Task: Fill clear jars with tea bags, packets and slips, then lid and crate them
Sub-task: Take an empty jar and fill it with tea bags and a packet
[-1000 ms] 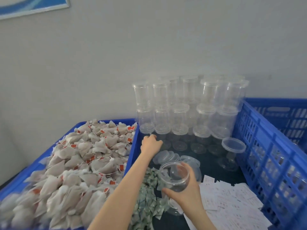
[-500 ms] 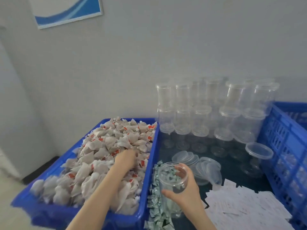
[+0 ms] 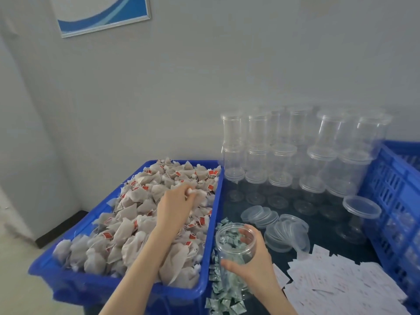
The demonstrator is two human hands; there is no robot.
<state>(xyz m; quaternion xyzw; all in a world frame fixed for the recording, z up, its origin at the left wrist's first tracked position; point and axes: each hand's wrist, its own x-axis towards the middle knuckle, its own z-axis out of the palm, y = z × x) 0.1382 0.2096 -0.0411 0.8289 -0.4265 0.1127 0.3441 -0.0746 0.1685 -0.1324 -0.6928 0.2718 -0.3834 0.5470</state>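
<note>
My right hand (image 3: 254,260) grips an open clear jar (image 3: 234,244), upright and without a lid, over a strip of small green packets (image 3: 223,296). My left hand (image 3: 176,206) reaches into the blue tub (image 3: 127,289) heaped with grey pyramid tea bags (image 3: 141,221); its fingers pinch a tea bag near the tub's far right side. White paper slips (image 3: 336,283) lie spread to the right of the jar. Loose clear lids (image 3: 272,221) lie behind the jar.
Stacks of empty clear jars (image 3: 295,155) stand against the wall at the back. One lidded jar (image 3: 359,214) stands alone by the blue slatted crate (image 3: 395,196) at the right. A blue-and-white poster (image 3: 102,14) hangs on the wall.
My left hand went from the lids leftward into the tea bag tub and then further back in it, closing on a tea bag. The view swung left. The right hand kept the jar.
</note>
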